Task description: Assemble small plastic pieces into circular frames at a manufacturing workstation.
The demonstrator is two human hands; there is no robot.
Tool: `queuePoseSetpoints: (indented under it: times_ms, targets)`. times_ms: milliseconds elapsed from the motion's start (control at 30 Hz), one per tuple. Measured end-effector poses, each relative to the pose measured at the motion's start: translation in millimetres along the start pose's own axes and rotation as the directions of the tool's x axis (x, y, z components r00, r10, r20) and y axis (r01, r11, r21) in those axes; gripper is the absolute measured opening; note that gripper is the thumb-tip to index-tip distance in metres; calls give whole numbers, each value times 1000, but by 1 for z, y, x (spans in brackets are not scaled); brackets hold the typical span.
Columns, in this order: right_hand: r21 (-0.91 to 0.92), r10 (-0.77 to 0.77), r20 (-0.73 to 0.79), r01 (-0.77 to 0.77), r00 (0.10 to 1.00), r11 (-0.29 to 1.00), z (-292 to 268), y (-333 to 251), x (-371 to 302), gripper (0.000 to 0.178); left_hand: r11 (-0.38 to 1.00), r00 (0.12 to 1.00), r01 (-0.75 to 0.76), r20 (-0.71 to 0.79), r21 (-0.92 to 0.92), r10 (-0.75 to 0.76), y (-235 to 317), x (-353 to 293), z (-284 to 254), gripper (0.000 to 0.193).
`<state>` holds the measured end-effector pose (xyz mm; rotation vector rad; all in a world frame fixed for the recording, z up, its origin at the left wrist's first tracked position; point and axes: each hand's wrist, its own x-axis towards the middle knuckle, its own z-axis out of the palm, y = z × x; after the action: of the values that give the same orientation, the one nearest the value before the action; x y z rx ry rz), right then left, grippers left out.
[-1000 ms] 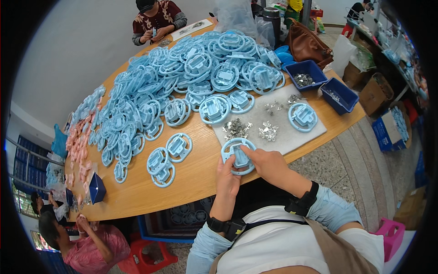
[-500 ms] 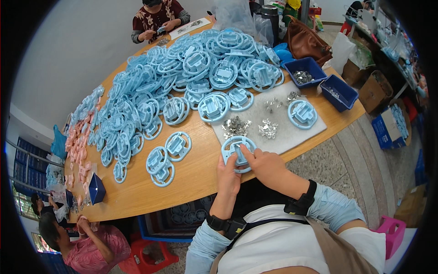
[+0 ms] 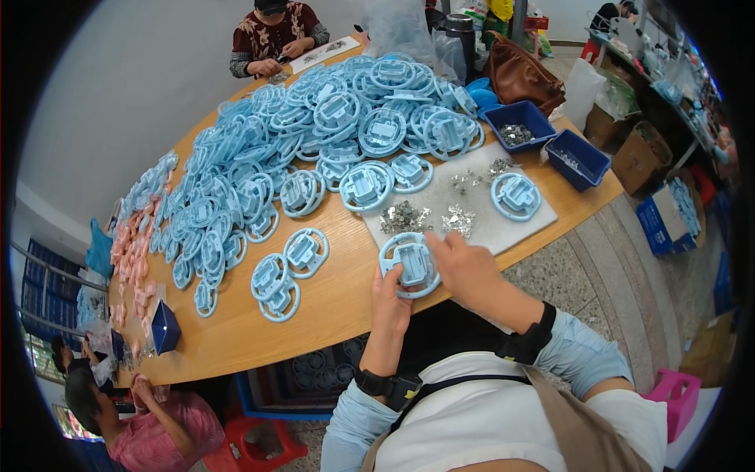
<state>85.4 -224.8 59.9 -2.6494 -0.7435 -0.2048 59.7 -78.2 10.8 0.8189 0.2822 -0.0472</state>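
My left hand (image 3: 389, 305) grips a light-blue plastic toy steering wheel (image 3: 412, 263) by its near left side, thumb over the rim. The wheel is tilted face up at the front edge of the table, a recessed box shape in its middle. My right hand (image 3: 472, 275) is at the wheel's right rim, fingers pinched together; whatever may be between them is too small to see. Just beyond lie a pile of small silvery metal pieces (image 3: 403, 217) and a smaller pile (image 3: 458, 221) on a pale board (image 3: 503, 230). Another blue wheel (image 3: 517, 197) lies on the board's right.
A big heap of blue wheels (image 3: 314, 126) covers the table's far middle; pink parts (image 3: 138, 252) lie at left. Two blue bins (image 3: 519, 124) with metal pieces and a brown bag (image 3: 523, 71) stand back right. Co-workers sit across (image 3: 275, 35) and at left (image 3: 161, 425).
My right hand has moved off the wheel's middle to its right rim, uncovering the recess. My left hand still holds the wheel. The person across has lowered their hands toward the table.
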Motion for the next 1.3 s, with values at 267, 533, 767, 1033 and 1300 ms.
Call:
queuePoseSetpoints:
  times_ms: [267, 533, 767, 1033, 1300]
  targets:
    - [793, 154, 43, -127, 987, 596, -2, 16, 5, 25, 986, 990, 128, 38, 106, -133, 17, -6, 0, 38]
    - [761, 185, -51, -81, 981, 644, 3, 27, -2, 26, 956, 968, 225, 71, 190, -242, 21, -4, 1, 33]
    - [811, 152, 211, -260, 966, 524, 9, 36, -6, 27, 984, 988, 152, -4, 96, -153, 7, 8, 3, 30]
    - [201, 282, -267, -233, 922, 951, -9, 122, 33, 14, 996, 995, 61, -78, 58, -57, 5, 16, 4, 23]
    - [-55, 284, -182, -298, 941, 953, -11, 150, 51, 10, 992, 990, 88, -118, 87, -78, 8, 17, 4, 25]
